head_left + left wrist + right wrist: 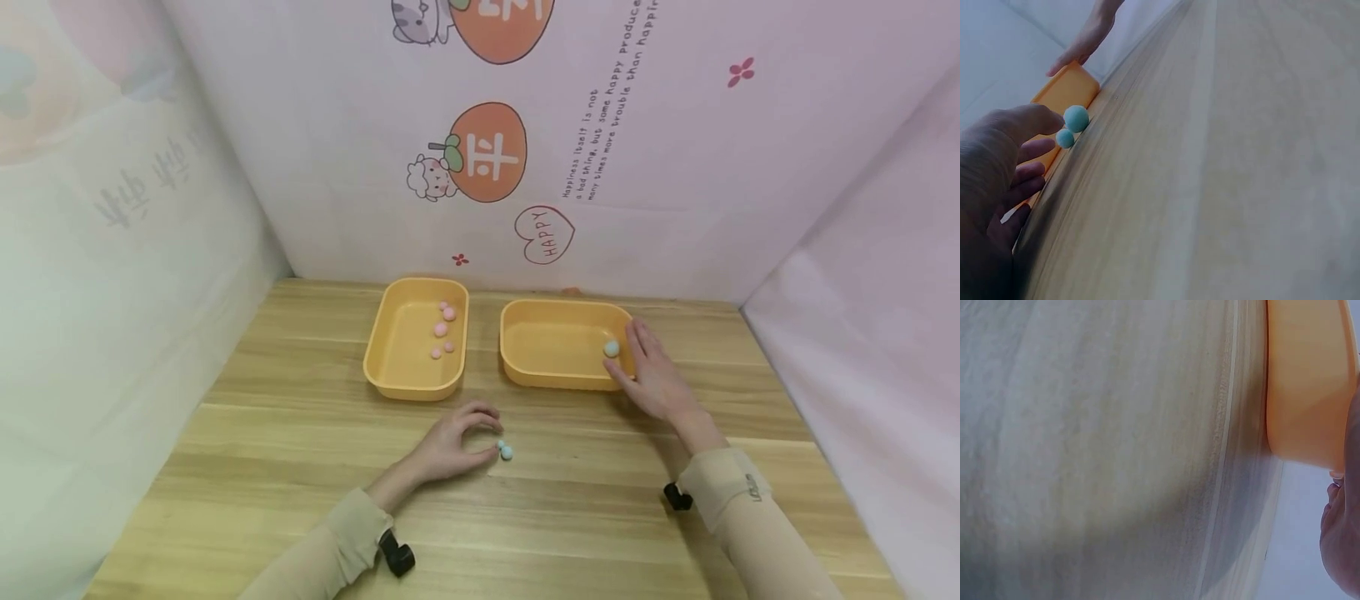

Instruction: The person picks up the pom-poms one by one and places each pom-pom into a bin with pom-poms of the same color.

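On the table, two small light-blue balls (507, 452) sit side by side. My left hand (450, 446) is beside them, its thumb tip right at the balls and its fingers loosely curved with nothing between them. At the right, my right hand (656, 379) holds the near right corner of a yellow-orange container (555, 379), thumb over the front rim and fingers along the end wall. Inside that container, near the right end, rests a larger light-blue ball (612, 348). The right wrist view shows the container's outer wall (1307, 387) with part of the hand against its end.
A second yellow-orange container (408, 392) stands to the left, with several pink balls (440, 330) along its right side. Behind both rises a printed cloth wall (637, 242); white cloth also closes off the left and right. The wooden table (585, 517) extends toward me.
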Tool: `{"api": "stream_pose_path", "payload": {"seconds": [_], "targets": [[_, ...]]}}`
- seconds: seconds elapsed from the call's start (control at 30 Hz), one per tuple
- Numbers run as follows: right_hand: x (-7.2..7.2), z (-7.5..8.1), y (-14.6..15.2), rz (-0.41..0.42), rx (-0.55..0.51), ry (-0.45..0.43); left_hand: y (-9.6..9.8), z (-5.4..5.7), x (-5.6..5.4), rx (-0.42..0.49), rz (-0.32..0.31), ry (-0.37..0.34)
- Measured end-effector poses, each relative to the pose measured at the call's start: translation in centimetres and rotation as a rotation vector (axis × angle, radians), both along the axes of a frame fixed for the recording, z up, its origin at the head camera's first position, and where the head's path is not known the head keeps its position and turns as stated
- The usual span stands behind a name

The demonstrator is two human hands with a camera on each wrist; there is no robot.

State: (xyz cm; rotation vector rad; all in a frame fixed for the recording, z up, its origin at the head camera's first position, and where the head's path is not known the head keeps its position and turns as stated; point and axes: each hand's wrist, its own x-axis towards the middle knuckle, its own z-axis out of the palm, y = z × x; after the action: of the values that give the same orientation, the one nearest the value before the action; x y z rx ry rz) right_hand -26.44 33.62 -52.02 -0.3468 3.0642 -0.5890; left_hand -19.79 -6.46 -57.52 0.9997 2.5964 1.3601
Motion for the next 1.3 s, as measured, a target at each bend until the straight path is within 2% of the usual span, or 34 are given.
{"api": "stream_pose_path", "payload": {"seconds": [0.2,0.43,0.57,0.8,1.1,1.3], "targets": [[0.0,0.1,0.1,0.002,-0.003,-0.005,0.2,0.2,0.1,-0.017,-0.003,-0.005],[0.1,0.0,0.3,0.001,-0.01,-0.009,0.5,0.3,0.2,0.006,0.019,-0.06],[0.2,0.0,0.4,0.004,-0.017,-0.012,0.7,0.3,0.2,0.004,0.029,-0.061],[0.1,-0.1,0.3,0.001,-0.01,-0.015,0.4,1.1,0.5,0.021,0.045,-0.053],[0.0,0.0,0.2,-0.002,-0.008,-0.01,-0.3,2.5,0.8,0.07,0.061,-0.15],[0.0,0.0,0.2,-0.007,0.006,-0.014,-0.4,2.9,1.0,0.088,0.047,-0.146]]}}
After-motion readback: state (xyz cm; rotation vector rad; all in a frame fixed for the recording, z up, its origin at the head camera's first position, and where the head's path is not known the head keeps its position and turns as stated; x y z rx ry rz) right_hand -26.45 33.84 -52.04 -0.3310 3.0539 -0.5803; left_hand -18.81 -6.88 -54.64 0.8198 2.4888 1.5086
